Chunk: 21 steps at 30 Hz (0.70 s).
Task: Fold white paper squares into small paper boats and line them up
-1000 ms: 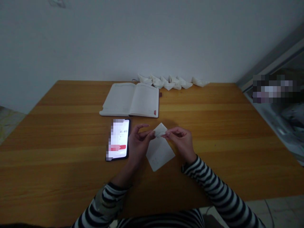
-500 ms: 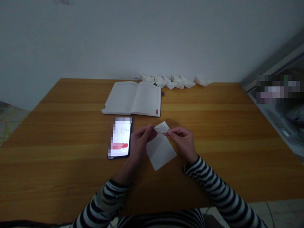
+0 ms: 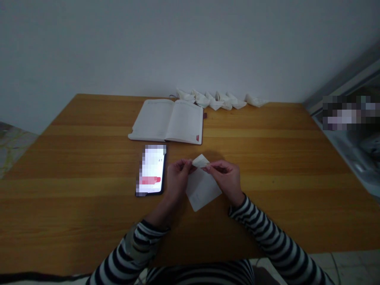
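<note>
Between my two hands is a small folded piece of white paper (image 3: 200,160), held up over the table with a corner pointing away from me. My left hand (image 3: 179,174) pinches its left end between thumb and fingers. On the other side, my right hand (image 3: 226,178) grips the right end the same way. Beneath them a flat white sheet of paper (image 3: 202,192) lies on the wood, partly covered by my right hand. A phone (image 3: 151,170) with a lit screen rests just left of my left hand.
An open notebook (image 3: 169,120) lies beyond the phone. Several folded white paper boats (image 3: 221,101) stand in a row along the wall at the back edge of the wooden table (image 3: 267,150). Blurred items sit beyond the table's right edge.
The folded paper has shifted slightly left, and my hands are a little closer together. The view has tilted slightly. The number on the phone went from 40 to 41.
</note>
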Available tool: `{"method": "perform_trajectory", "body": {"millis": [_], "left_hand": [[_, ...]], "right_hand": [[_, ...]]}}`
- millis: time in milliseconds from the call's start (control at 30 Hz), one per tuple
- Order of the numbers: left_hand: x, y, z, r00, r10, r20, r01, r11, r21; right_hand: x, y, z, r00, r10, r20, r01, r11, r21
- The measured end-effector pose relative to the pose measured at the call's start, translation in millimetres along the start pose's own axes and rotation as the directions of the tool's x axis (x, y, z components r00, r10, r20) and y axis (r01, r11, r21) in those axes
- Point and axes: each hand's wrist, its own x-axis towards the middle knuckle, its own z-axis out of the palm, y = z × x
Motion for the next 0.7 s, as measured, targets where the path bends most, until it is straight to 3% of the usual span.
{"method": "perform_trajectory", "body": {"millis": [200,333,467,700], "left_hand": [[-1.6,8.2,-0.5,0.996,0.016,0.085,-0.015,1.0,-0.015],[-2.9,10.7,0.3,0.989,0.017,0.149,-0.037,0.991,0.132],[-5.0,10.2,3.0,0.991,0.094,0.097,-0.116,0.96,0.253],[-6.9,9.3,4.2,0.985,0.155,0.075,-0.169,0.951,0.259]], "right_hand": [[1.2,-8.3,-1.1,0.992,0.123,0.015,-0.124,0.982,0.146],[2.3,-11.1,-1.4,0.983,0.184,0.017,-0.183,0.963,0.198],[1.3,-11.0,-0.7,0.984,0.172,0.037,-0.176,0.963,0.206],[-0.4,-9.9,-1.4,0.987,0.154,0.046,-0.16,0.97,0.183]]}}
